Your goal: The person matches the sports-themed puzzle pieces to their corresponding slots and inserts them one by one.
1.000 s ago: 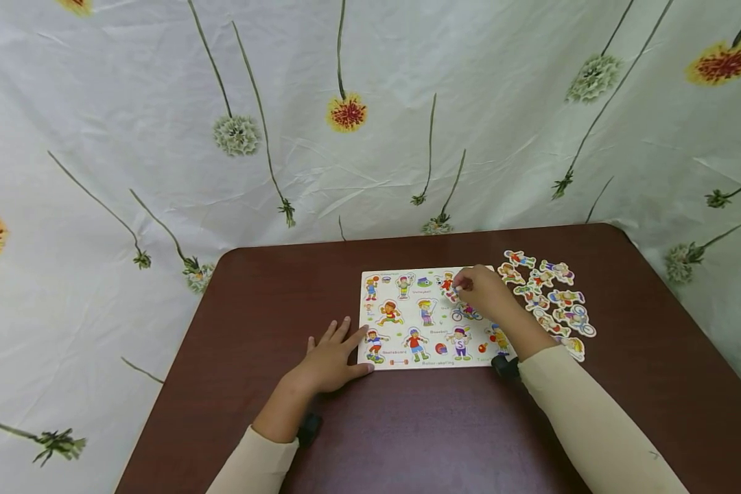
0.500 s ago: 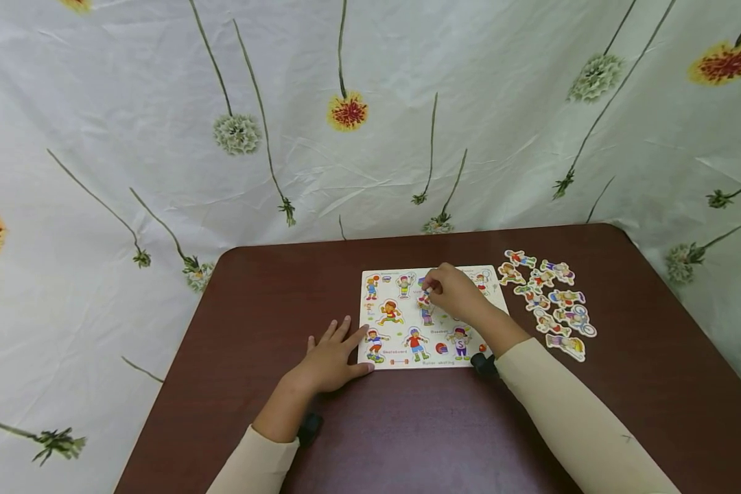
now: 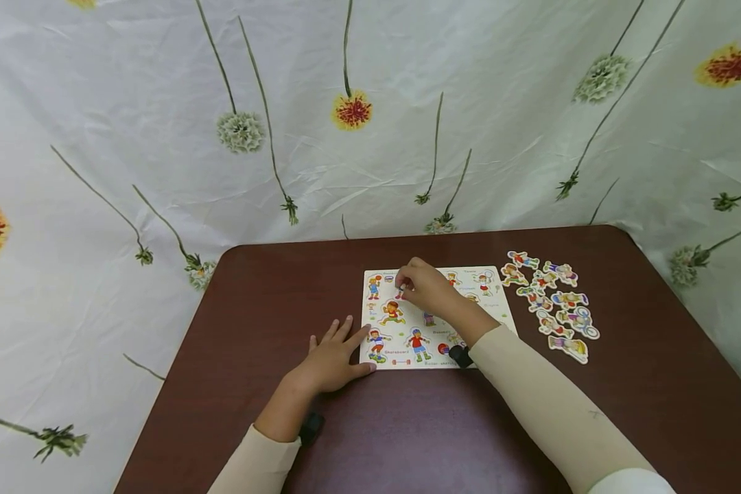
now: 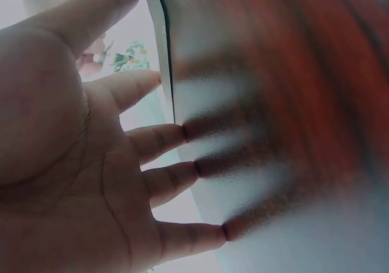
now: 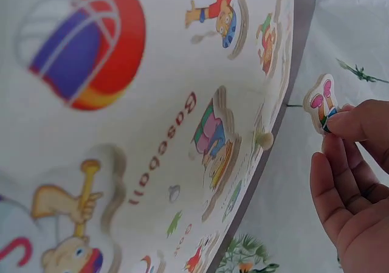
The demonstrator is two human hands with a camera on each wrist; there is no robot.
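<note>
A white puzzle board (image 3: 401, 343) printed with children playing sports lies on the brown table. My right hand (image 3: 431, 291) is over its upper left part, pinching a small puzzle piece (image 5: 322, 103) between thumb and fingers. Pink shoes and part of a blue garment show on that piece in the right wrist view; my fingers hide the rest. The left hand (image 3: 330, 360) rests on the table with fingers spread, its thumb and index finger touching the board's left edge. In the left wrist view the same palm (image 4: 91, 139) appears beside the board's edge (image 4: 163, 60).
Several loose cut-out puzzle pieces (image 3: 571, 300) lie in a cluster right of the board. The brown table (image 3: 272, 281) reaches back to a white cloth (image 3: 377, 165) printed with flowers. A dark wrist camera (image 3: 460, 355) sits over the board's front edge.
My right hand has moved left across the board with the puzzle piece, from the upper right to the upper left. The left hand has stayed at the board's left edge.
</note>
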